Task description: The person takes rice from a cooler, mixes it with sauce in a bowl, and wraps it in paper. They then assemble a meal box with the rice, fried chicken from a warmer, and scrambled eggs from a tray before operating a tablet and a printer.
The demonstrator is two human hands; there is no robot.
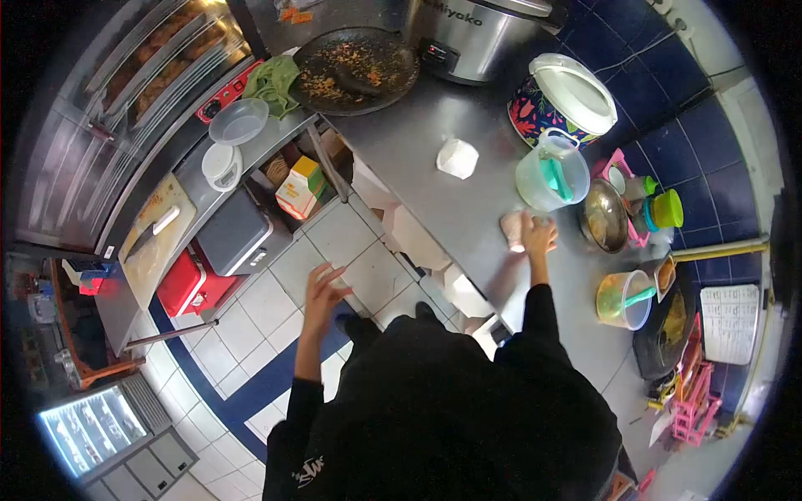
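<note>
My left hand (322, 292) hangs over the tiled floor, fingers spread and holding nothing. On the steel counter (480, 221), my right hand (540, 235) has its fingers curled at a pale, crumpled cloth (510, 231); part of the cloth is hidden under them. Farther up the counter lies a small white wrapped packet (457, 158). Just beyond my right hand stands a clear plastic tub (530, 182) with a turquoise scoop (555, 179) in it. A metal bowl (605, 216) sits to the right of that hand.
A wok (355, 71) with fried bits, a rice cooker (484, 37) and a floral-patterned container (535, 113) stand at the back. Another tub (618, 299) is on the right. On the left, a knife (154, 232) lies on a cutting board (159, 246), near a kitchen scale (222, 166).
</note>
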